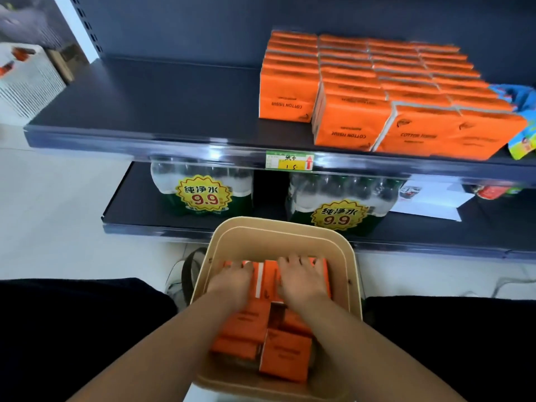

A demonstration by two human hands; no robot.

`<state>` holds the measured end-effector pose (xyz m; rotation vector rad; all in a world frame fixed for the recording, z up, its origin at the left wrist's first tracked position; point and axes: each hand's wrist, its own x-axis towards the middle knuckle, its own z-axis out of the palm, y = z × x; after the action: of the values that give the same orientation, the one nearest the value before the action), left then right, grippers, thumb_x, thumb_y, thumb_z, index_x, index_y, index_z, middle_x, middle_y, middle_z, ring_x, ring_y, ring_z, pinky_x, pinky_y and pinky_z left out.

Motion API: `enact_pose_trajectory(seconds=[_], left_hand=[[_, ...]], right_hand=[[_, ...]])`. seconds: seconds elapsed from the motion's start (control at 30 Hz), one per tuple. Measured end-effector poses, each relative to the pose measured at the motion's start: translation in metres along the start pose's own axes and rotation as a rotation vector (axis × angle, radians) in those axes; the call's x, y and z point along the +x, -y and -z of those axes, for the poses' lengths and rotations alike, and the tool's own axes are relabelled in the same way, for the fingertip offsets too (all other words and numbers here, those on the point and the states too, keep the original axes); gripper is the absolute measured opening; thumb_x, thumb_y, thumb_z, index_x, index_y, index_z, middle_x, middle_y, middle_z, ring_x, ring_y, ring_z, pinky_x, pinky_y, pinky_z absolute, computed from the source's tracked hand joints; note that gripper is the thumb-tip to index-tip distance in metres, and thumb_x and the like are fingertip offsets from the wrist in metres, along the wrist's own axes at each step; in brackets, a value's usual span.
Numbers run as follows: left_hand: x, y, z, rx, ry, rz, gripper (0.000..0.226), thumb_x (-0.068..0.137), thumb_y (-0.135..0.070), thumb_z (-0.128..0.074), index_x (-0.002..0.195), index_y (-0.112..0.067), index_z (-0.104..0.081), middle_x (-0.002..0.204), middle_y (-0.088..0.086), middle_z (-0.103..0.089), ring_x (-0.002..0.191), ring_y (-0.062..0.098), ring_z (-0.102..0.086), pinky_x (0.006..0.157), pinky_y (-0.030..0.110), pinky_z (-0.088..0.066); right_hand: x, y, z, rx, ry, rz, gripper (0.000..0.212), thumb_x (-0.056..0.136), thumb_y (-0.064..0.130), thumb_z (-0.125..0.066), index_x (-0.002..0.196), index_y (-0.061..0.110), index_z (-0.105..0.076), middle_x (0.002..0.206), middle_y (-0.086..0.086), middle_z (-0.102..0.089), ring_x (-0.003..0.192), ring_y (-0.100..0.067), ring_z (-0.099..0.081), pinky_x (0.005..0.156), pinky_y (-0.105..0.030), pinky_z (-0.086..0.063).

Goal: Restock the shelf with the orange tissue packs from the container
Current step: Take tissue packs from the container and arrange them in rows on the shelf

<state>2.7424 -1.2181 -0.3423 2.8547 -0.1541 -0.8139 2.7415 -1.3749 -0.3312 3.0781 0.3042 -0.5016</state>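
Head view: L hand point(232, 282) and R hand point(301, 282) both in bin point(278, 224), fingers extended, flat on packs point(271, 274) directly beneath; no grip yet. Pack long axis parallels fingers. Free shelf point(174, 105) lies ahead, up-left of fingertips.

1. Orange tissue packs on shelf point(377, 91), 1 o'clock: four columns are counted; the total cannot be told because the rear rows are blurred.
2. Orange tissue packs in container point(285, 353), 6 o'clock: about six are seen, with more hidden under the hands.
3. Container point(278, 224): one is counted.
4. Hands: two are counted, left hand point(232, 281) and right hand point(304, 278).
5. Water multipacks point(203, 187), centre: two are counted.
6. Price tag point(290, 161): one is counted.
7. Shelf boards point(145, 105): two are counted.
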Motion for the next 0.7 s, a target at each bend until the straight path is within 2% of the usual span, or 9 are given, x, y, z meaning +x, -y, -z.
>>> enact_pose_trajectory(seconds=[0.17,0.3,0.43,0.5,0.57,0.6,0.63,0.67,0.7], left_hand=[[0.008,0.014,-0.045,0.052,0.142,0.021,0.055,0.092,-0.016,-0.051,0.143,-0.017,-0.032,0.144,0.011,-0.034,0.129,0.032,-0.043,0.105,0.044,-0.040],[0.013,0.021,-0.065,0.138,0.129,-0.002,0.049,0.093,-0.016,-0.047,0.140,-0.016,-0.035,0.146,0.013,-0.032,0.133,0.033,-0.032,0.109,0.045,-0.035],[0.016,0.026,-0.074,0.156,0.113,-0.017,0.061,0.087,-0.021,-0.057,0.143,-0.020,-0.033,0.148,0.009,-0.029,0.137,0.032,-0.025,0.112,0.043,-0.031],[0.016,0.027,-0.075,0.159,0.106,-0.021,0.066,0.084,-0.025,-0.061,0.144,-0.022,-0.033,0.148,0.008,-0.029,0.137,0.031,-0.024,0.113,0.043,-0.027],[0.017,0.027,-0.075,0.172,0.107,-0.026,0.066,0.083,-0.027,-0.062,0.143,-0.022,-0.034,0.148,0.007,-0.029,0.137,0.031,-0.024,0.114,0.043,-0.023],[0.017,0.027,-0.075,0.179,0.109,-0.025,0.065,0.083,-0.027,-0.063,0.142,-0.022,-0.035,0.148,0.007,-0.030,0.137,0.031,-0.024,0.114,0.043,-0.022],[0.016,0.026,-0.074,0.181,0.109,-0.025,0.065,0.083,-0.027,-0.063,0.141,-0.022,-0.036,0.148,0.007,-0.029,0.137,0.031,-0.023,0.114,0.044,-0.021],[0.016,0.026,-0.075,0.180,0.107,-0.022,0.066,0.082,-0.026,-0.065,0.141,-0.022,-0.036,0.149,0.007,-0.028,0.137,0.031,-0.023,0.114,0.044,-0.021],[0.015,0.027,-0.075,0.176,0.106,-0.019,0.067,0.081,-0.024,-0.066,0.141,-0.022,-0.035,0.150,0.006,-0.027,0.138,0.030,-0.022,0.115,0.044,-0.020]], right_hand=[[0.002,0.009,-0.057,-0.013,0.141,0.011,0.039,0.096,0.024,-0.045,0.134,0.022,-0.044,0.138,-0.008,-0.044,0.129,-0.031,-0.038,0.109,-0.055,-0.018],[0.003,0.002,-0.081,-0.076,0.213,0.035,0.042,0.097,0.025,-0.043,0.139,0.023,-0.039,0.141,-0.008,-0.042,0.130,-0.031,-0.037,0.106,-0.051,-0.021],[0.000,-0.013,-0.098,-0.149,0.274,0.018,0.035,0.101,0.026,-0.032,0.133,0.022,-0.046,0.139,-0.010,-0.045,0.127,-0.032,-0.041,0.105,-0.052,-0.024],[-0.002,-0.014,-0.103,-0.165,0.258,0.025,0.031,0.099,0.024,-0.037,0.124,0.019,-0.057,0.129,-0.011,-0.052,0.119,-0.033,-0.048,0.099,-0.052,-0.030],[-0.002,-0.013,-0.109,-0.205,0.221,0.054,0.018,0.083,0.023,-0.059,0.091,0.016,-0.074,0.097,-0.012,-0.065,0.090,-0.032,-0.059,0.082,-0.048,-0.039],[-0.003,-0.011,-0.110,-0.202,0.223,0.058,0.012,0.074,0.023,-0.067,0.076,0.015,-0.075,0.083,-0.012,-0.067,0.079,-0.031,-0.060,0.076,-0.046,-0.040],[-0.004,-0.010,-0.111,-0.209,0.217,0.070,0.011,0.072,0.023,-0.069,0.074,0.013,-0.075,0.080,-0.013,-0.068,0.079,-0.032,-0.062,0.076,-0.047,-0.041],[-0.006,-0.011,-0.111,-0.212,0.295,0.078,0.015,0.078,0.023,-0.068,0.086,0.013,-0.074,0.090,-0.016,-0.069,0.090,-0.034,-0.063,0.083,-0.048,-0.043],[-0.008,-0.012,-0.111,-0.220,0.295,0.096,0.023,0.089,0.023,-0.058,0.105,0.012,-0.070,0.108,-0.018,-0.066,0.108,-0.035,-0.059,0.094,-0.049,-0.039]])
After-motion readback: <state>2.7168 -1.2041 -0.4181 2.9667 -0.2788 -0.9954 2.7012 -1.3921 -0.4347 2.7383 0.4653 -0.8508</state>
